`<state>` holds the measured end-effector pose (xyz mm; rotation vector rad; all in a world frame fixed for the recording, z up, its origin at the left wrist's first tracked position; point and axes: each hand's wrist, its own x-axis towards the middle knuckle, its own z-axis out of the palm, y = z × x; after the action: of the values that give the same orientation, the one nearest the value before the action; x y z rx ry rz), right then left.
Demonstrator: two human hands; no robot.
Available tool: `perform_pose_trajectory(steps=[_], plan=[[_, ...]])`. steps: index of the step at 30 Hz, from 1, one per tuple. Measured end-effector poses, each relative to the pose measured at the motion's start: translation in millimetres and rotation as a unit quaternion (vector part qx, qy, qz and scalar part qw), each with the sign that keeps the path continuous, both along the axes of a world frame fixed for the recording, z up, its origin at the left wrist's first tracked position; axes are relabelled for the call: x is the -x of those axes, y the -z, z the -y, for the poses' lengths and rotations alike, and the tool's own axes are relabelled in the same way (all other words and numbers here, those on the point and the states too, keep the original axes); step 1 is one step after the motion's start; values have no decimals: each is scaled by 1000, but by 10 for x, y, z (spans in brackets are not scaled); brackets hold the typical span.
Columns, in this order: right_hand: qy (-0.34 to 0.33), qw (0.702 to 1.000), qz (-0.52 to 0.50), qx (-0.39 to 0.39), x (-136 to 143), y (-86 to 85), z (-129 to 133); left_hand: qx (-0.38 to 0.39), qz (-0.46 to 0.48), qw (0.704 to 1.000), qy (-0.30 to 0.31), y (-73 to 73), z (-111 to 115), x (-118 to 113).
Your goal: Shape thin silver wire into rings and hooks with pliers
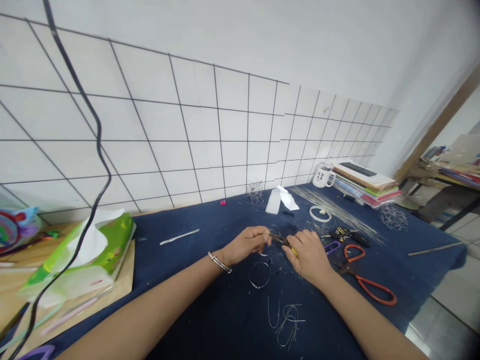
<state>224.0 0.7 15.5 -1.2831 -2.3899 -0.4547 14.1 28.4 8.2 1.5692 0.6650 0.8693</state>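
My right hand (309, 255) is closed around yellow-handled pliers (279, 238), their jaws pointing left. At the jaw tips, the fingers of my left hand (249, 245) pinch what looks like a piece of thin wire; most of it is hidden by the fingers. A silver bracelet sits on the left wrist. Just below the hands, a round wire ring (259, 276) lies on the dark blue cloth (210, 310). Closer to me lie loose bent wires (288, 320). Orange-handled scissors (369, 280) rest beside my right forearm.
Long straight wires (337, 212), a white ring-shaped coil (320, 214) and black-and-yellow tools (347, 235) lie at the right. Farther back stand a white mug (323, 176) and stacked books (365, 185). On the left are a green tissue pack (112, 245) and a hanging black cable (98, 130).
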Motion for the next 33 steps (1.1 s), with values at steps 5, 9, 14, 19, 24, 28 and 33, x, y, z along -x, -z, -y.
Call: perform_pose_trajectory(steps=[5, 9, 14, 19, 24, 28, 33], plan=[[-10, 1000, -19, 10, 5, 2, -7, 4, 11, 1000, 10, -39, 15, 2], [-19, 999, -27, 36, -15, 9, -35, 7, 15, 999, 37, -68, 12, 19], [-27, 999, -24, 36, -46, 17, -65, 10, 7, 999, 43, -44, -17, 28], [-29, 999, -8, 37, -55, -27, -62, -5, -16, 1000, 21, -22, -45, 35], [-10, 1000, 18, 17, -44, -63, -45, -13, -37, 999, 22, -49, -43, 42], [-1, 999, 33, 13, -44, -61, -40, -3, -38, 999, 28, -61, -39, 42], [-1, 999, 36, 9, -46, -47, -41, -7, -36, 998, 51, -70, -42, 59]])
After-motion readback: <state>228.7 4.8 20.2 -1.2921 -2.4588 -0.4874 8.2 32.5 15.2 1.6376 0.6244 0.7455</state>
